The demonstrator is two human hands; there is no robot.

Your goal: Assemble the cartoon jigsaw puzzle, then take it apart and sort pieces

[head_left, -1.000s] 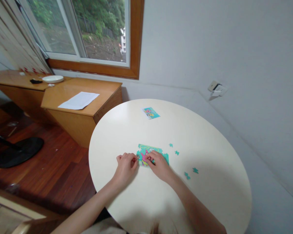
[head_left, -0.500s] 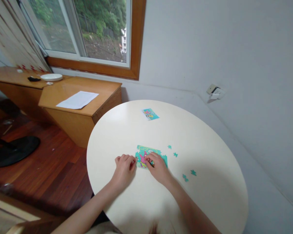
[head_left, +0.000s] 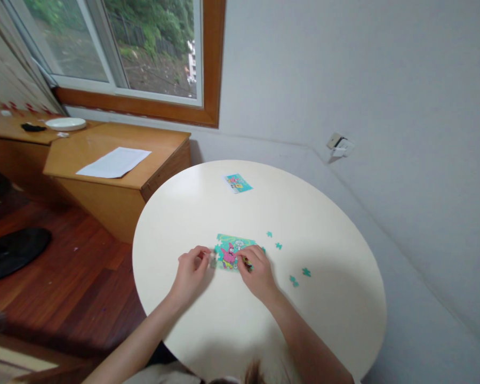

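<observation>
A partly joined jigsaw puzzle [head_left: 229, 246] with a pink starfish figure on teal lies flat on the round white table [head_left: 176, 213]. At its left edge my left hand [head_left: 192, 269] pinches a small pale puzzle piece [head_left: 212, 260], blurred at the fingertips. My right hand [head_left: 258, 271] lies over the right part of the puzzle, thumb and fingers drawn together at the starfish. Whatever those fingers hold, if anything, is hidden, as is the puzzle beneath that hand. Several loose teal pieces, among them a puzzle piece [head_left: 306, 272], are scattered to the right.
A small picture card [head_left: 239, 183] with the same characters lies toward the table's far edge. On the left, a wooden cabinet [head_left: 164, 149] carries a sheet of paper [head_left: 114, 162] and a white plate [head_left: 66, 124]. A wall socket [head_left: 340, 145] is beyond the table.
The view has turned slightly to the right. My left fingers have closed more around the piece at the puzzle's left edge. My right hand stays over the puzzle.
</observation>
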